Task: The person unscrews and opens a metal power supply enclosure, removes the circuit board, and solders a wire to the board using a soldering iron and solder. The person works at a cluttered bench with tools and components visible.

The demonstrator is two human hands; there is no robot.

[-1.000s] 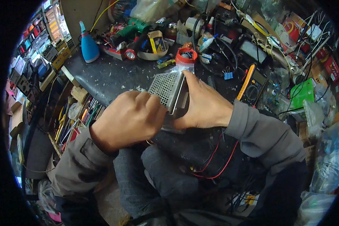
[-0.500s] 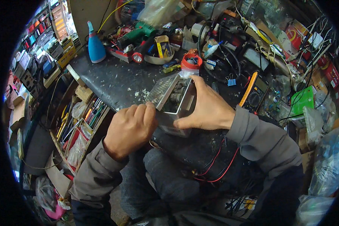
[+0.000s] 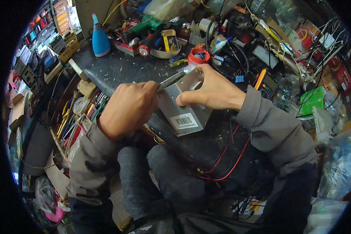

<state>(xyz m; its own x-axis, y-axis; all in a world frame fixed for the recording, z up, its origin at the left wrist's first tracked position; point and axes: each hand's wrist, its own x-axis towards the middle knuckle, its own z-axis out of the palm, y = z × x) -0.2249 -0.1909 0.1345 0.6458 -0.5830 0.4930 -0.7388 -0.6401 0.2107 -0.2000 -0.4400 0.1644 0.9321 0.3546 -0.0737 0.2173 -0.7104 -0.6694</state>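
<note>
While the right hand (image 3: 218, 90) clasps the metal case (image 3: 192, 110) over the near edge of the tabletop (image 3: 123, 74), partly bare beyond, the left hand (image 3: 129, 107) curls at the case's corner, its fingers' hold hidden; a white barcode label (image 3: 186, 122) shows.

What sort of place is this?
Probably an electronics repair workshop: there's an orange-and-black handheld multimeter, slim hand tools with coloured handles, and a boxy silver metal case.
</note>
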